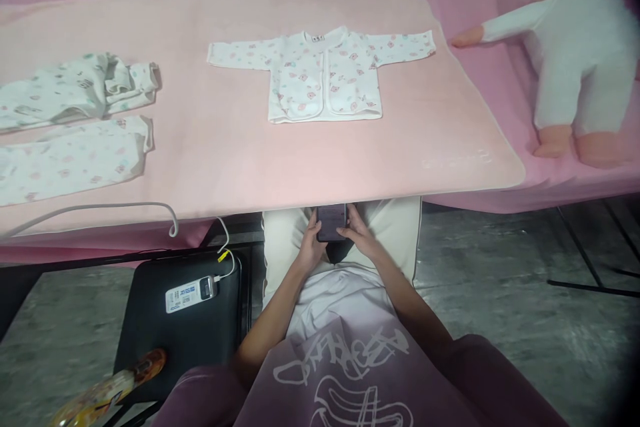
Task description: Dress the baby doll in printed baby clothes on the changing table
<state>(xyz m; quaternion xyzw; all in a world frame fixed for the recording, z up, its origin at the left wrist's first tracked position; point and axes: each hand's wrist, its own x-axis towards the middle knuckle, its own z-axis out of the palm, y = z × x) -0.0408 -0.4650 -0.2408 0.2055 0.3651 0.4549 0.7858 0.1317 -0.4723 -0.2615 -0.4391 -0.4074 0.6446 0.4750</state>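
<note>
In my lap, just below the table edge, a dark smartphone (pixel 330 221) is held between both hands. My left hand (pixel 312 243) is closed around its left side, and my right hand (pixel 360 232) grips its right side with the thumb over the screen's lower part. What the screen displays is too small to read. Beyond the phone, a white baby jacket (pixel 325 80) with small pink prints lies flat on the pale pink mat (pixel 210 160), front up, its sleeves spread to both sides. Neither hand touches the jacket.
Patterned baby garments (pixel 75 153) lie at the left of the mat. A baby doll (pixel 580 60) in white clothing rests at the right on the pink cloth. A power bank (pixel 191 293) with a cable sits on a black chair (pixel 150 327), near a bottle (pixel 110 390).
</note>
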